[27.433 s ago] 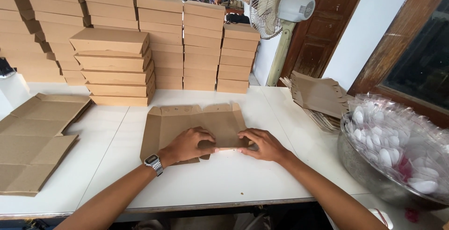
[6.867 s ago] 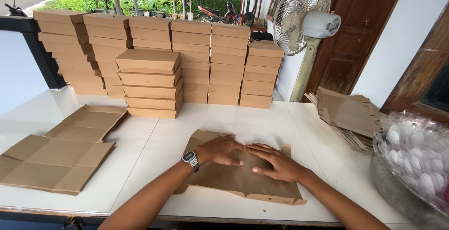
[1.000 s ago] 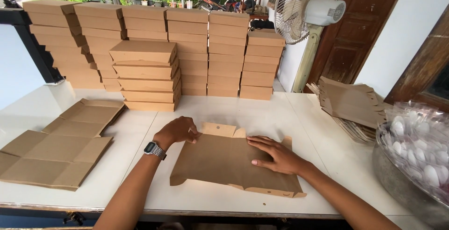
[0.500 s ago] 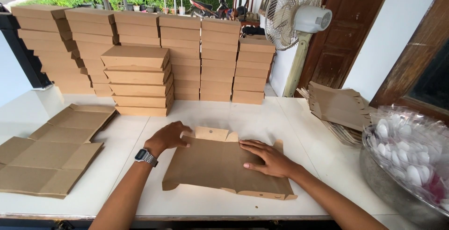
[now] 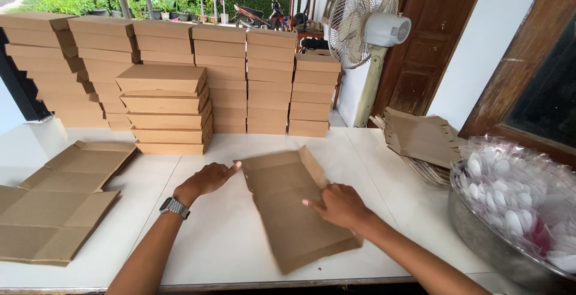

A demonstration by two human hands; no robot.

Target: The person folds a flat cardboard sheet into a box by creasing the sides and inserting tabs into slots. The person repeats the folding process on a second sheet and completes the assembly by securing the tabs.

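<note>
Cardboard blank pinned and turned on the white bench

Brown cardboard blank (image 5: 294, 211) lies flat mid-bench (image 5: 222, 241), skewed. The right hand (image 5: 341, 205) presses it down, fingers spread flat, so it cannot slide. The left hand (image 5: 207, 178) touches its upper left edge with loosely curled fingers, gripping nothing. Folded boxes (image 5: 165, 109) stand stacked behind.

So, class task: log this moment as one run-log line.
left hand: touching cardboard blank corner | right hand: pressing blank | blank: partly folded on white table | stacked boxes behind
</note>
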